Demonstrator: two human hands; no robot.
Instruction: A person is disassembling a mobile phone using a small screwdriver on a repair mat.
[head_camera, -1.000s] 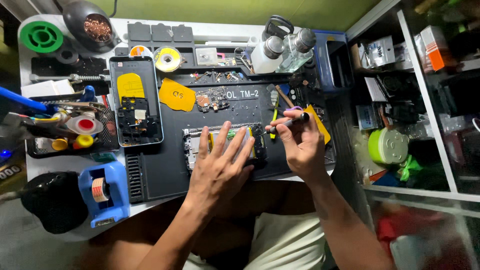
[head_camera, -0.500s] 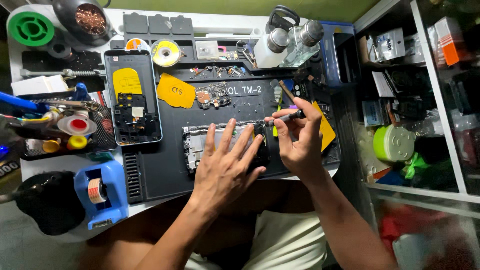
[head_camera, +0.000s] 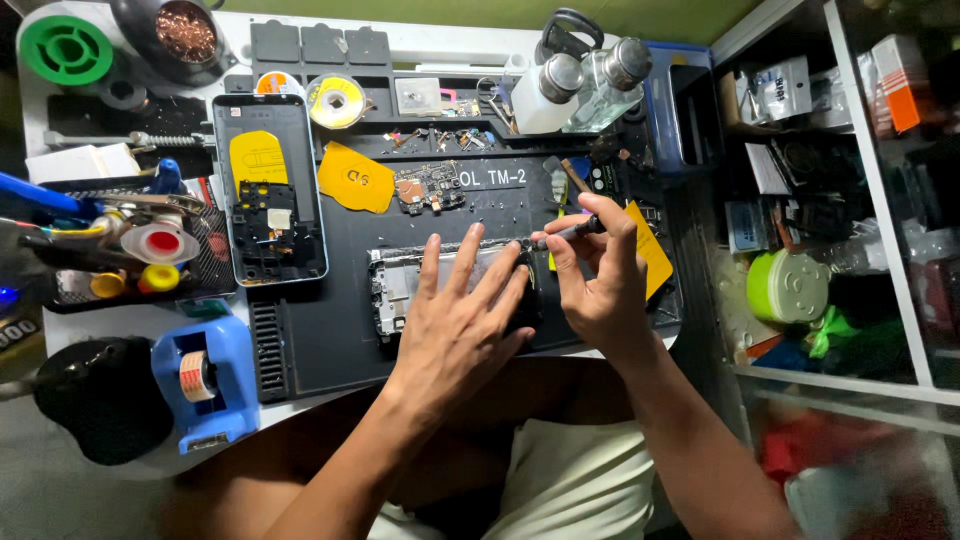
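My left hand (head_camera: 462, 320) lies flat, fingers spread, on an opened phone frame (head_camera: 388, 290) that rests on the dark work mat (head_camera: 320, 350). My right hand (head_camera: 598, 280) pinches a thin dark screwdriver (head_camera: 560, 236), its tip pointing left at the frame's upper right edge. A small circuit board (head_camera: 430, 188) and a yellow pick (head_camera: 355, 178) lie just beyond the frame.
A second opened phone (head_camera: 268, 190) with a yellow patch lies at the left. A blue tape dispenser (head_camera: 200, 380) sits at the front left. Two bottles (head_camera: 575, 85) stand at the back. Shelves (head_camera: 850, 200) packed with small items fill the right.
My right hand has moved slightly lower and left, bringing the screwdriver tip toward the frame's edge. My left hand stays pressed on the frame. The view has shifted a little.
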